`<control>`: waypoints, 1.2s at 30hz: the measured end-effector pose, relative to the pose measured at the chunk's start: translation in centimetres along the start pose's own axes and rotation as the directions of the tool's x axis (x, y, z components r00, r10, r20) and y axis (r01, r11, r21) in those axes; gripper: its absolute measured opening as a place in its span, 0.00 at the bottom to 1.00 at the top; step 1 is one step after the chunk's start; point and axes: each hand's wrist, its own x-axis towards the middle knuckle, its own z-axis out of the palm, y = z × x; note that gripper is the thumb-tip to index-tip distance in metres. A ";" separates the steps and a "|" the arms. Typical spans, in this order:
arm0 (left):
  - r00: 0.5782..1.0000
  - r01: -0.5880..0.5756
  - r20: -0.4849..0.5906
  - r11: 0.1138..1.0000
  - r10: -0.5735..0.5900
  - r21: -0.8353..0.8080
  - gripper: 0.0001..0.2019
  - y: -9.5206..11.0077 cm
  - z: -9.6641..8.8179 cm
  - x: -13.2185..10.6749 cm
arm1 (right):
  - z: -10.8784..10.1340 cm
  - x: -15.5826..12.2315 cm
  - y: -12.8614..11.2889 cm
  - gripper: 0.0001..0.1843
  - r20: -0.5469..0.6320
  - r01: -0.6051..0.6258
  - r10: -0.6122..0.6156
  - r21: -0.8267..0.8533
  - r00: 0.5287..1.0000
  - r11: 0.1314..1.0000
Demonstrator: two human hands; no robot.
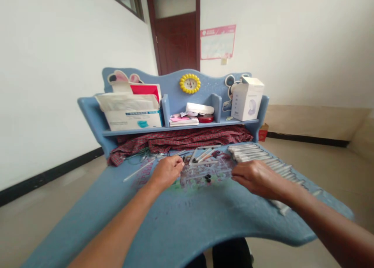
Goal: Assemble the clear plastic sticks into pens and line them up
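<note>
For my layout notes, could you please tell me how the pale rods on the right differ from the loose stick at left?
The pale rods lie many together in a row; the loose stick lies singly. The rods look thicker, the stick slimmer. The rods are nearer the right hand, the stick nearer the left hand. Both are light-coloured and rest on the blue desk.

Before you, the desk point(198, 217) is blue; at twelve o'clock your cloth point(181, 140) is dark-red plaid — the clock point(190, 84) beyond it yellow-rimmed — and at two o'clock your rods point(251, 153) are whitish grey
</note>
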 end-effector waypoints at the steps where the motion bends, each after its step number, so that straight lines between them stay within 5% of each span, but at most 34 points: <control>1: 1.000 -0.010 0.009 0.998 0.009 0.058 0.09 -0.2 0.0 0.0 | 0.2 1.1 -1.0 0.14 0.044 0.050 -0.050 0.003 0.998 0.999; 5: 1.000 -0.015 0.016 0.969 0.012 0.246 0.09 -0.6 -0.2 -0.2 | 1.6 6.0 -3.7 0.12 0.139 0.030 -0.019 -0.077 0.990 0.997; 10: 0.999 -0.028 -0.022 0.925 0.039 0.378 0.09 -1.2 -0.4 -0.1 | 4.5 10.4 -3.8 0.15 0.172 -0.114 0.151 -0.206 0.973 0.972; 20: 0.998 -0.052 -0.015 0.938 0.061 0.343 0.09 -1.2 0.1 -0.6 | 7.0 10.9 -2.0 0.17 0.145 -0.135 0.170 -0.219 0.975 0.966; 24: 1.000 -0.009 0.005 0.983 0.009 0.186 0.09 -1.3 0.5 -0.5 | 6.7 10.7 -2.0 0.15 0.104 -0.120 0.142 -0.190 0.984 0.974; 28: 0.981 0.190 0.073 0.971 -0.181 -0.144 0.06 -0.5 0.9 -0.5 | 6.2 10.3 -2.2 0.12 0.015 -0.095 0.098 -0.103 0.995 0.990; 32: 0.930 0.367 0.179 0.782 -0.321 -0.503 0.09 1.2 1.1 -0.8 | 6.0 10.3 -2.7 0.12 -0.109 -0.016 0.034 0.163 0.993 0.987; 36: 0.932 0.358 0.233 0.610 -0.277 -0.707 0.13 2.1 1.1 -1.0 | 5.9 10.4 -3.3 0.11 -0.181 0.103 -0.027 0.429 0.983 0.897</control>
